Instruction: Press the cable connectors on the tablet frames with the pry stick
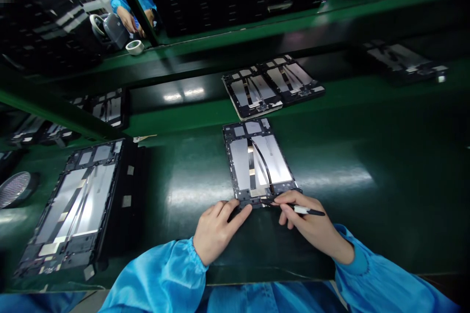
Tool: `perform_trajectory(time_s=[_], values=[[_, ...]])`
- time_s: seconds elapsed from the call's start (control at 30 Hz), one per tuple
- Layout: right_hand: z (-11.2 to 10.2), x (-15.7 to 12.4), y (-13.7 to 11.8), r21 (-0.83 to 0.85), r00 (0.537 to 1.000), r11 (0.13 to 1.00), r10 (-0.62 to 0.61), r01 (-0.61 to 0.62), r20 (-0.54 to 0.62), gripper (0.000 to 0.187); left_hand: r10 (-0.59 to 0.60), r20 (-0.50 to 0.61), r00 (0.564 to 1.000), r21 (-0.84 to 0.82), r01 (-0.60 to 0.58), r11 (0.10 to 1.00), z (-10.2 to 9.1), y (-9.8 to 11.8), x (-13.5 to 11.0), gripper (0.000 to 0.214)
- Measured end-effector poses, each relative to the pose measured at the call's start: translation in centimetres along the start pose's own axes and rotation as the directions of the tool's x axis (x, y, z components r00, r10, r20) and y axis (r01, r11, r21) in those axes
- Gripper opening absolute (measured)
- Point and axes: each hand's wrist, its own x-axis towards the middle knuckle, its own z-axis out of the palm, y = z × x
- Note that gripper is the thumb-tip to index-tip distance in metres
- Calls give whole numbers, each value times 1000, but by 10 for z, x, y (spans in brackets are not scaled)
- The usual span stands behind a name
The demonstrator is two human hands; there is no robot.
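Observation:
An opened tablet lies on the green bench in front of me, its inside facing up. Silver-grey plates, a dark ribbon cable and a thin curved black cable show in it. My left hand holds the tablet's lower left edge between thumb and bent fingers. Pinched in my right hand are slim black tweezers with a white band. Their tip is low over the tablet's bottom strip, near the lower end of the curved cable; whether it touches any part there, I cannot tell.
On the left stands a stack of opened tablets, beside a round metal tin. Two more opened tablets lie beyond mine, another at far right. A tape roll and a co-worker's hands are behind a post.

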Motion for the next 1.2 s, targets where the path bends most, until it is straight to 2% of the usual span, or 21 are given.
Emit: perform_trajectory(time_s=[0.13,0.27,0.37,0.47,0.63,0.77,0.87,0.97,1.2], values=[[-3,2,-3,143,990,984,120,-109,-69,22,4,-12,1000,-104,-6,995,-2,5,-2,36],[-4,8,-14,255,970,942,238,-219,-46,29,143,56,988,-157,-132,979,2,30,0,32],[-7,8,-18,241,960,931,281,-274,8,29,181,137,974,-145,-161,976,3,39,-1,28],[-10,2,-16,165,958,944,282,-286,47,26,180,156,971,-186,-150,971,-2,31,-5,23],[-5,-4,-12,-105,962,973,221,-206,159,19,165,151,975,-193,-135,972,0,22,-2,27],[-3,1,-13,-288,985,955,111,-69,130,14,203,184,962,-171,-172,970,4,23,2,30],[-4,6,-15,-315,984,949,82,-28,159,14,211,178,961,-170,-181,969,4,21,2,30],[-2,10,-17,-306,977,951,98,-36,192,14,208,171,963,-179,-177,968,3,19,2,30],[0,8,-14,-277,982,961,68,-17,176,15,199,184,962,-191,-164,968,4,21,2,30]])
